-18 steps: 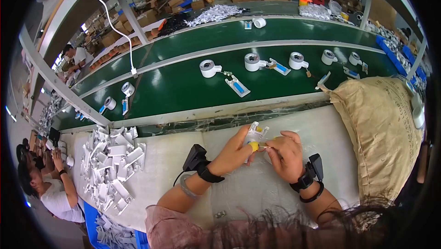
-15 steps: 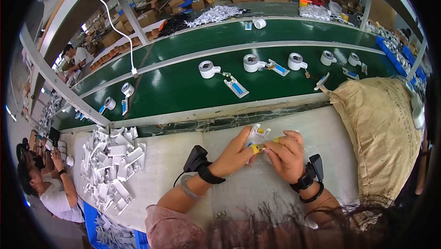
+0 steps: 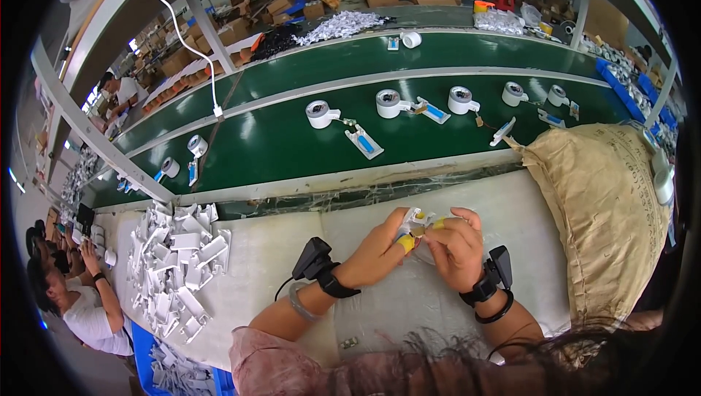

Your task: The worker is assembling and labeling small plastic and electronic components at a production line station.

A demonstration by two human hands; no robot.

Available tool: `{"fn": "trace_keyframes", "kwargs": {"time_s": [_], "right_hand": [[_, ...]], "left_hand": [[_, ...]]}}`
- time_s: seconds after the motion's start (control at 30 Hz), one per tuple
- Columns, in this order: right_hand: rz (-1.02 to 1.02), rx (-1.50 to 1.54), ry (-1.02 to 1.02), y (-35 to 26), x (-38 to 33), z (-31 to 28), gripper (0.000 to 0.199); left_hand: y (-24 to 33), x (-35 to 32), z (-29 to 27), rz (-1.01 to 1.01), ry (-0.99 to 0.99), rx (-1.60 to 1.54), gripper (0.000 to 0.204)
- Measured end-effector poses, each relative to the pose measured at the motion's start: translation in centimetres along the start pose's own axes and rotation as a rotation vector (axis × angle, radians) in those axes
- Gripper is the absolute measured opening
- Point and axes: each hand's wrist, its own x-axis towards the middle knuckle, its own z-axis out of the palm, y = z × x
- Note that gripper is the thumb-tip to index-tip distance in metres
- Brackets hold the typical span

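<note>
Above the white-covered bench [image 3: 350,228], my two hands meet. My left hand [image 3: 374,256] is closed around a small white plastic casing part [image 3: 415,216], whose upper end shows past the fingers. Close against it, my right hand [image 3: 458,251] has its thumb and fingers pinched together at the part; whatever they hold is too small to make out. Yellow wraps cover fingertips of both hands. Just in front of the bench, a green conveyor belt [image 3: 270,144] carries several round white units [image 3: 319,114] wired to flat white pieces with blue cells [image 3: 364,142].
White plastic casings [image 3: 186,253] lie heaped at the left, above a blue bin [image 3: 146,359] of similar parts. A large tan sack [image 3: 595,213] stands at the right. A white cable [image 3: 175,27] hangs at upper left. Another person [image 3: 91,312] works at far left.
The units on the belt have shifted left. The white part in my left hand has turned and sits lower between the fingers, while my right hand stays pinched beside it.
</note>
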Motion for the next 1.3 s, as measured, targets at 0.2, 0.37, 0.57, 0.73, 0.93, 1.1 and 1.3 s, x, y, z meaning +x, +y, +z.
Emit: {"fn": "trace_keyframes", "kwargs": {"time_s": [0.2, 0.37, 0.57, 0.73, 0.93, 1.1, 1.3], "right_hand": [[0.006, -0.002, -0.009, 0.0, -0.1, -0.2, 0.023], [0.008, -0.004, -0.002, -0.2, 0.0, -0.2, 0.023], [0.032, 0.012, -0.014, -0.1, 0.0, -0.1, 0.022], [0.041, 0.013, -0.022, -0.1, 0.1, -0.1, 0.024], [0.056, 0.022, -0.019, -0.3, 0.2, -0.2, 0.025], [0.052, 0.025, -0.022, -0.3, 0.3, -0.2, 0.026], [0.061, 0.022, -0.048, -0.3, 0.1, -0.3, 0.02]], "left_hand": [[0.2, -0.1, 0.3, 0.055, 0.012, 0.07, 0.038], [0.8, -0.2, 0.4, 0.058, 0.001, 0.076, 0.039], [1.0, -0.4, 0.7, 0.053, 0.02, -0.023, 0.038], [1.3, -0.5, 0.1, 0.077, -0.034, -0.016, 0.041], [0.3, -0.4, 0.7, 0.167, 0.055, 0.119, 0.044], [-0.9, -0.4, 0.8, 0.177, 0.1, 0.224, 0.046], [-0.2, -0.7, 1.0, 0.035, 0.103, 0.249, 0.044]]}}
